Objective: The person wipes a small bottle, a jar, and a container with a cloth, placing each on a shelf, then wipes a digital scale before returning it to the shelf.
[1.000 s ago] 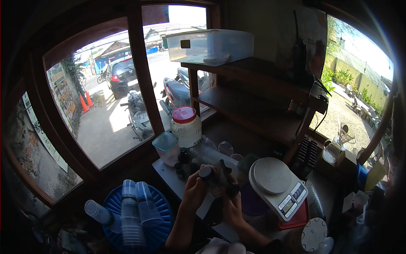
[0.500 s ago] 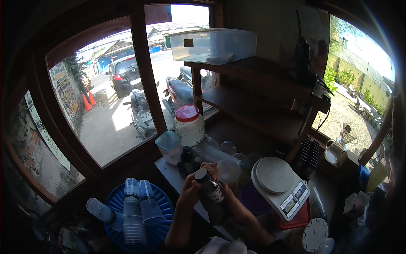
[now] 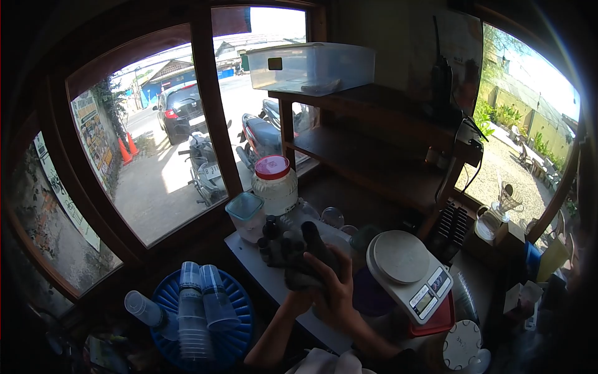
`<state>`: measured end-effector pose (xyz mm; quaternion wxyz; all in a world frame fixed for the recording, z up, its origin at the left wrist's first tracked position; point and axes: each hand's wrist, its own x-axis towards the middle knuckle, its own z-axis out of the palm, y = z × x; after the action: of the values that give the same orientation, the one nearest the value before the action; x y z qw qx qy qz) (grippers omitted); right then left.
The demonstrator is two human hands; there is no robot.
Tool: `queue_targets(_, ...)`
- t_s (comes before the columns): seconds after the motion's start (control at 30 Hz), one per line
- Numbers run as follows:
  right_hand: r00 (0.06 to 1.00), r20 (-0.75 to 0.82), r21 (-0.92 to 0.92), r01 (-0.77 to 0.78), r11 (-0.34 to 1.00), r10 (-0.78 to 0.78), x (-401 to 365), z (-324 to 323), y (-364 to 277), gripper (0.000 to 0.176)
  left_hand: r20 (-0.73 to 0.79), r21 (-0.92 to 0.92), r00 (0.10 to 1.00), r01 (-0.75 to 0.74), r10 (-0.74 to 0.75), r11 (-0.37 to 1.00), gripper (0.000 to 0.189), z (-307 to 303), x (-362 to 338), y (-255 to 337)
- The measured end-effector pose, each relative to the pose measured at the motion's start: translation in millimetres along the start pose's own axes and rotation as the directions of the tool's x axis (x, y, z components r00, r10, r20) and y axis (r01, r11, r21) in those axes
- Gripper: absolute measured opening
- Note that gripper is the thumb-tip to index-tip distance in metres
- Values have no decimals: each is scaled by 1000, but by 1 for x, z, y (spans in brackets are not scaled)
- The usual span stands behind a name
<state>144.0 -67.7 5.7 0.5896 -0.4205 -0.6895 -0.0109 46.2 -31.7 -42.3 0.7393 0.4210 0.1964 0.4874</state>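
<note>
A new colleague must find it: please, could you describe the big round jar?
Start at the street-side window, then look to the table below. Near its far end stands the round jar, beside a squarish container. The jar's lid is red; the container's is teal.

The fingers of the left hand [image 3: 300,302] were lost behind the dark object [image 3: 302,273], whose own lower part was covered by the right hand [image 3: 334,292] gripping it and whose kind could not be told. The right forearm [image 3: 372,338] was blurred, the pale cloth [image 3: 324,362] was cut off by the bottom edge, and the dark bottles [image 3: 271,229] were partly hidden behind the held object. The scale [image 3: 405,265] covered part of the red container [image 3: 440,316], and its display was too small to read.
</note>
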Motion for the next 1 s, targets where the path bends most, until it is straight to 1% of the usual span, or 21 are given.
queue_targets(0.03,1000,-10,0,-20,1000,20,0,1,3,25,59,63,996,57,-61,996,34,-9,1,2)
queue_targets(0.1,998,-29,4,-64,998,64,-3,1,14,18,-3,134,998,70,-70,988,30,-9,2,0)
queue_targets(0.2,968,-34,212,-236,948,249,8,-6,17,11,239,259,951,131,-195,957,30,-20,4,9)
queue_targets(0.23,967,-37,265,-236,935,254,8,-4,23,16,229,258,953,137,-199,956,32,-19,5,9)
queue_targets(0.27,853,-86,519,-402,754,514,11,-6,17,20,219,258,954,143,-202,955,33,-19,7,10)
queue_targets(0.3,674,-55,738,-470,485,737,16,-8,6,25,203,216,964,129,-174,968,35,-16,8,12)
queue_targets(0.33,457,51,888,-428,169,888,18,-9,0,29,187,175,972,113,-146,978,37,-14,10,13)
queue_targets(0.37,525,41,902,-386,196,850,8,-9,17,42,157,91,984,75,-89,993,39,-5,10,13)
queue_targets(0.4,619,19,865,-404,297,785,4,-8,13,43,122,8,992,34,-35,999,41,2,10,14)
queue_targets(0.47,786,9,770,-400,497,619,-4,-2,4,45,70,107,996,-69,62,992,44,10,12,14)
queue_targets(0.5,892,143,633,-415,654,428,-8,3,7,43,46,156,993,-117,112,981,46,11,12,13)
queue_targets(0.53,990,50,253,-138,958,129,-1,5,1,38,30,233,986,-164,162,958,47,7,10,7)
queue_targets(0.57,986,81,220,-158,962,144,-6,6,3,42,19,312,978,-205,209,928,48,-2,6,-5)
queue_targets(0.6,982,108,186,-176,967,158,-10,7,5,49,32,433,963,-254,267,865,49,-6,8,-10)
queue_targets(0.63,985,96,194,-158,968,142,-10,6,7,49,44,547,945,-294,323,784,50,-10,9,-16)
queue_targets(0.7,990,77,208,-129,970,115,-12,3,9,48,125,795,895,-348,428,496,53,-8,10,-18)
queue_targets(0.73,996,44,167,-81,983,74,-13,3,10,41,1,479,942,-294,335,827,52,-1,10,-16)
queue_targets(0.77,999,13,124,-31,992,30,-14,3,12,34,-68,55,979,-190,194,980,52,11,11,-12)
queue_targets(0.8,1000,-15,79,18,997,-17,-15,3,13,30,-66,-383,997,-57,34,922,51,21,14,-5)
queue_targets(0.9,996,48,-35,76,997,-74,-29,2,9,29,125,-626,991,37,53,779,49,19,24,16)
queue_targets(1.0,995,-85,93,-51,994,59,-43,2,8,28,-176,-534,983,-56,-46,844,48,13,39,11)
